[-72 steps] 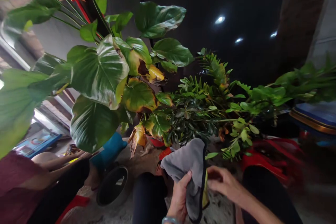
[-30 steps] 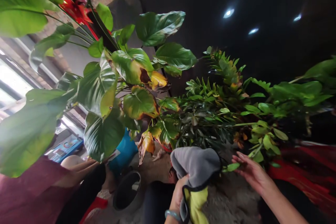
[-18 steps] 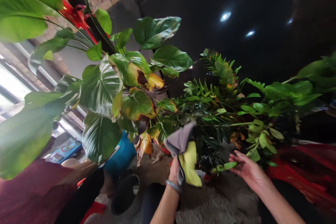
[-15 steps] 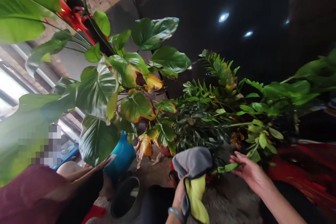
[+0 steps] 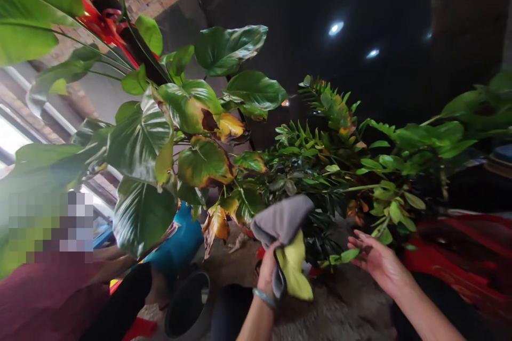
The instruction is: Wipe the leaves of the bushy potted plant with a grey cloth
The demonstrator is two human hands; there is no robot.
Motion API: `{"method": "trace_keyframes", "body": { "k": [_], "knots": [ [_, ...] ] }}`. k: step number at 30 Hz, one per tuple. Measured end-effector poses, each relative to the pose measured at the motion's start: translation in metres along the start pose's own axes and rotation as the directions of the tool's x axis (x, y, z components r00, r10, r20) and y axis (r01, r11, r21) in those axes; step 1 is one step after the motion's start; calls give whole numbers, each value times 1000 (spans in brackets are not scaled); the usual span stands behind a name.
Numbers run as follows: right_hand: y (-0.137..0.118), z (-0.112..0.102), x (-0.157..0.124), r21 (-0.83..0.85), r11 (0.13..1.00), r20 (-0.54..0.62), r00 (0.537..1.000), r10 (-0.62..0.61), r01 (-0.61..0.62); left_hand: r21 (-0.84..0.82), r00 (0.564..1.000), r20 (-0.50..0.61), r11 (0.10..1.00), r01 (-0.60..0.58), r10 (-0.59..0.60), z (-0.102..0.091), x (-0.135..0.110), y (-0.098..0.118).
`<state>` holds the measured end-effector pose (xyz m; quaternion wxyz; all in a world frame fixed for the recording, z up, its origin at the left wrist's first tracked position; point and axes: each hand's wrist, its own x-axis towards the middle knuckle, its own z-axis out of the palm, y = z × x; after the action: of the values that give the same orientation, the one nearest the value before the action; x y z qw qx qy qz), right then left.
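My left hand, with a bracelet at the wrist, is closed around a cloth that is grey on one side and yellow-green on the other. The cloth's grey part spreads out above my fingers, and its yellow part hangs to the right, in front of dark green foliage. On the right, my right hand is held palm up with the fingers stretched out. Its fingertips are beside a low leafy stem; whether they touch it I cannot tell. Small green leaves hang just above this hand.
A large plant with broad, partly yellowed and browned leaves fills the left. Behind stands a dark glossy panel. A dark bucket and a blue container stand low left, near another person in a maroon shirt. Red material lies right.
My left hand has raised the cloth slightly and moved it left, and the cloth's upper part has changed shape. My right hand stays almost in place. The view has shifted slightly.
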<state>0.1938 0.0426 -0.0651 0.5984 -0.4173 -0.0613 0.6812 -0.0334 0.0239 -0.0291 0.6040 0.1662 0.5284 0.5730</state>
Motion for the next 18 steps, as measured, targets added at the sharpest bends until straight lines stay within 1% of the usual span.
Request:
{"method": "trace_keyframes", "body": {
  "k": [1, 2, 3, 4, 5, 6, 7, 8, 9, 10, 11, 12, 13, 14, 15, 16, 18],
  "knots": [
    [1, -2, 1, -9, 1000, -1, 1000, -6, 6, 13, 998, 18, 998, 62, -62, -5, -8, -17],
    [1, -3, 2, -18, 1000, -3, 1000, -10, 10, 27, 988, 89, 991, 128, -130, -9, -15, -30],
    [2, -4, 3, -21, 1000, -2, 1000, -10, 9, 50, 979, 140, 988, 146, -151, -13, -22, -37],
    [2, -5, 4, -16, 1000, 2, 1000, -5, 5, 69, 971, 190, 988, 136, -147, -14, -27, -37],
    [2, -5, 4, -5, 1000, 9, 1000, 4, -4, 86, 966, 227, 990, 109, -126, -13, -30, -30],
    [2, -4, 4, 10, 1000, 18, 1000, 14, -14, 89, 969, 235, 994, 56, -76, -8, -31, -17],
    [1, -3, 4, 24, 999, 26, 999, 24, -25, 84, 975, 220, 996, -4, -15, 1, -31, 2],
    [0, -2, 3, 35, 999, 33, 999, 33, -34, 61, 982, 187, 998, -25, 13, 12, -30, 24],
    [0, 0, 3, 40, 998, 37, 999, 38, -39, -15, 990, 102, 995, -96, 97, 25, -27, 46],
    [-1, 1, 2, 43, 998, 38, 998, 41, -43, -77, 989, 41, 987, -140, 143, 39, -24, 66],
    [-2, 2, 1, 46, 998, 40, 998, 43, -44, -136, 983, 33, 975, -176, 182, 53, -21, 82],
    [-2, 3, 0, 51, 998, 41, 998, 43, -45, -184, 977, 38, 962, -202, 212, 65, -18, 91],
    [-3, 3, 0, 58, 997, 42, 998, 44, -46, -215, 974, 61, 956, -199, 217, 75, -16, 94],
    [-2, 3, 0, 66, 997, 43, 998, 46, -48, -230, 974, 87, 956, -184, 208, 82, -15, 90],
    [-2, 2, 1, 71, 996, 42, 998, 50, -53, -225, 979, 101, 962, -154, 180, 85, -15, 80],
    [-1, 0, 2, 70, 995, 38, 997, 61, -64, -199, 985, 107, 974, -110, 133, 84, -17, 64],
    [3, -5, 6, 45, 995, 17, 995, 94, -94, -105, 995, 93, 994, -22, 32, 73, -25, 27]
  ]
}}
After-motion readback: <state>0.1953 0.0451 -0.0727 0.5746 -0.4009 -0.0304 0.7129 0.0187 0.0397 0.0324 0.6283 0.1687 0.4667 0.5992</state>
